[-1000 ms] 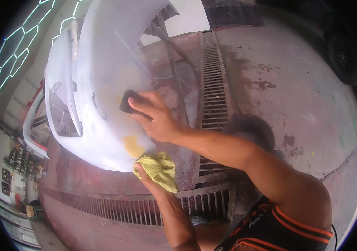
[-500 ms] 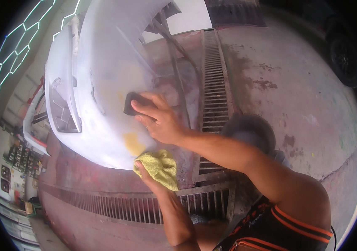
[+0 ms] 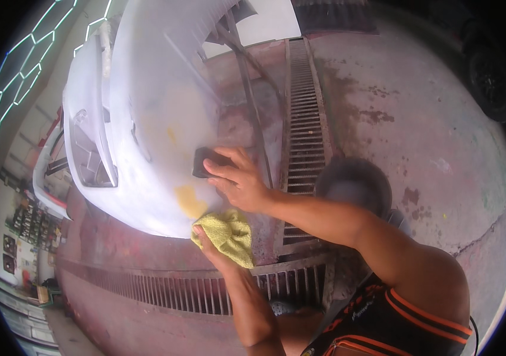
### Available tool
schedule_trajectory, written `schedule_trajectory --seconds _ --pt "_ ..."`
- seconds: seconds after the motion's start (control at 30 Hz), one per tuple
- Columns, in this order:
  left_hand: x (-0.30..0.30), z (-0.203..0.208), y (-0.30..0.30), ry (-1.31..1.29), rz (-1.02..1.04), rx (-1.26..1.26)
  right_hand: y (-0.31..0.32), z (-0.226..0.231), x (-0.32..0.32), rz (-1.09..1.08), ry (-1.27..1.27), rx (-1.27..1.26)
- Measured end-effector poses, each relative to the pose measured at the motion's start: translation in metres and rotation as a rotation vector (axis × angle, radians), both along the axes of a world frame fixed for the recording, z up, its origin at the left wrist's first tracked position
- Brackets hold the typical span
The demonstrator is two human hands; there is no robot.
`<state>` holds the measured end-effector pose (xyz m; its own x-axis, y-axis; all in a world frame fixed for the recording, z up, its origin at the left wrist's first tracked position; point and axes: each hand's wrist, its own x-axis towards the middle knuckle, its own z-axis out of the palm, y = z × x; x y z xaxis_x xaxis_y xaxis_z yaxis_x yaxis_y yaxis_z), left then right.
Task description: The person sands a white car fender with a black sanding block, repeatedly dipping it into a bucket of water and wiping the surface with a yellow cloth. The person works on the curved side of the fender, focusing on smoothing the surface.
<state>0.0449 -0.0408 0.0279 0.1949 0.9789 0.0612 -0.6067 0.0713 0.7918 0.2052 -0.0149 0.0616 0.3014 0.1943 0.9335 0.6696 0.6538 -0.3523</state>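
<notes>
A pale grey-white car bumper (image 3: pixel 140 202) fills the left middle, with yellow patches showing through its surface. My right hand (image 3: pixel 244 184) grips a dark sanding block (image 3: pixel 205 163) and holds it against the bumper's right-hand side. Below it, my left hand (image 3: pixel 208 246) is closed on a folded yellow-green cloth (image 3: pixel 229 234) at the bumper's lower edge. The yellow patch (image 3: pixel 190 202) lies between the block and the cloth. The block's working face is hidden against the bumper.
Metal legs of a stand (image 3: pixel 247 89) rise beside the bumper. Slotted floor drain grates (image 3: pixel 306 118) run along the right and below. A dark round object (image 3: pixel 357 184) lies under my right arm. Another bumper (image 3: pixel 51 190) stands far left, and a car wheel (image 3: pixel 490 80) is at the right.
My right hand has moved the sanding block down and to the right over the bumper. My left hand and the cloth have hardly shifted.
</notes>
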Motion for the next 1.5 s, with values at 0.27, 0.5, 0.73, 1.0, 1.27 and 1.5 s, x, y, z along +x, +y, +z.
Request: schedule_trajectory --seconds 0.27,0.5,0.73,1.0,1.27,1.5 --pt "0.007 0.015 -0.01 0.008 0.029 -0.064 0.015 0.016 0.003 0.006 0.022 0.011" --pt "0.0 0.007 -0.006 0.009 -0.012 0.045 0.038 0.083 0.011 -0.019 0.05 0.107" --pt "-0.003 0.007 -0.003 -0.02 -0.059 -0.002 0.01 0.035 -0.02 0.061 0.036 0.05" --pt "-0.003 0.008 -0.007 0.006 -0.06 -0.009 0.031 0.073 -0.016 -0.064 0.16 0.131" --pt "0.003 0.015 -0.012 0.003 -0.026 -0.087 0.042 0.095 -0.013 -0.106 0.263 0.18" --pt "-0.001 0.006 -0.006 -0.023 -0.035 0.005 0.031 0.096 -0.009 0.016 0.222 0.128"
